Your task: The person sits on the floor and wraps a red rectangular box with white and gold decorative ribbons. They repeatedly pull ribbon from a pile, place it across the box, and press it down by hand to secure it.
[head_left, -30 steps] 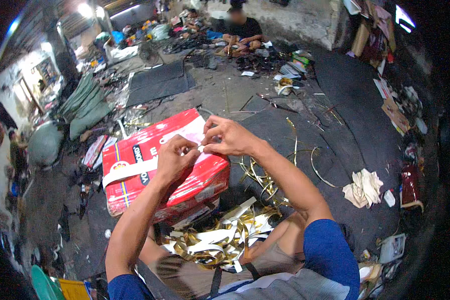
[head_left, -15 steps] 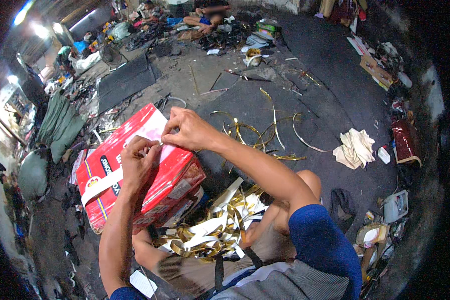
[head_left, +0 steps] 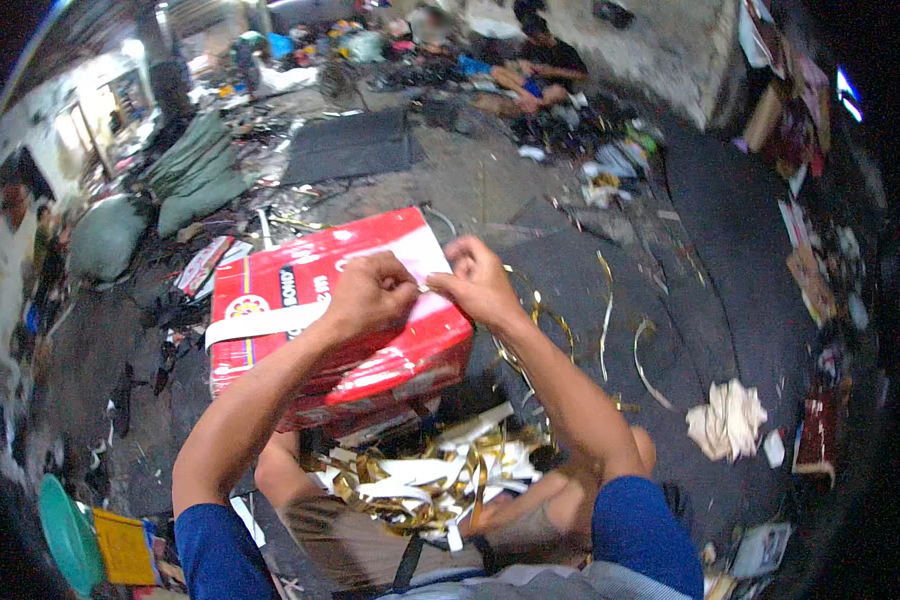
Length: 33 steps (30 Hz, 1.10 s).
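Observation:
A red box (head_left: 385,375) wrapped in shiny clear film stands before me, above my crossed legs. Across its left part lies a flat white strip (head_left: 260,325), running toward my left wrist. Over the top of the box my left hand (head_left: 375,290) is closed in a pinch. Close to its right, my right hand (head_left: 478,283) pinches too, above the pale pink and white patch at the box's right edge. Something tiny and white shows between the two sets of fingertips, too small to name. A tangled heap of white and gold strips (head_left: 450,475) fills my lap.
Loose gold strips (head_left: 606,300) curl on the dark floor at right, near a crumpled cream cloth (head_left: 727,420). Green sacks (head_left: 195,180) stand at far left, a dark mat (head_left: 348,147) farther off. Another person (head_left: 545,65) sits at the back among scraps.
The view has shifted, so the box now looks more level and the far people appear farther right. My hands remain pinched close together over the box; the left forearm leans more to the right.

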### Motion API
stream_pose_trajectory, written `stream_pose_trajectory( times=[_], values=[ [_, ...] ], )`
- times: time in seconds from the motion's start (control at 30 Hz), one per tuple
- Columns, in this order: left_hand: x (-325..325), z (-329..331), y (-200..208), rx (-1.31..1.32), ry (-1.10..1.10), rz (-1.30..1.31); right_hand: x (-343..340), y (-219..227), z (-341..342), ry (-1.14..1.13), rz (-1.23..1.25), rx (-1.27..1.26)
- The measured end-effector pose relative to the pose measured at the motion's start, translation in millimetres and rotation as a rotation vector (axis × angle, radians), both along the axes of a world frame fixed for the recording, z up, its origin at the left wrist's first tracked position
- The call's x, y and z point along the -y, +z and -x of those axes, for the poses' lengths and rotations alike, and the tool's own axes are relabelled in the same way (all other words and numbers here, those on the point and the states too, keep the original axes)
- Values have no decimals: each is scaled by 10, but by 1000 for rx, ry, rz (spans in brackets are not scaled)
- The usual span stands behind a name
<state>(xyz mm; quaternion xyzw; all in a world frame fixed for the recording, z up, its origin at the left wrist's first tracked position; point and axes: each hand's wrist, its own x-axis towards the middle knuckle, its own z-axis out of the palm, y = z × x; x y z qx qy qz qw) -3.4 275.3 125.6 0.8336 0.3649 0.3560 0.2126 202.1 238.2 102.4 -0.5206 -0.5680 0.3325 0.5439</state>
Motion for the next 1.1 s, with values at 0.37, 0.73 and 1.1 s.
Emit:
stream_pose_trajectory(
  times=[0.37, 0.73, 1.1],
  values=[
    [138, -274, -119, 297, -71, -48, 54, -61, -122, 172, -63, 70],
    [41, -412, -127, 289, -123, -158, 154, -189, -205, 367, 365, -804],
    [82, -422, -123, 313, -100, -28, -349, 288, -138, -135, -145, 942]
  ],
)
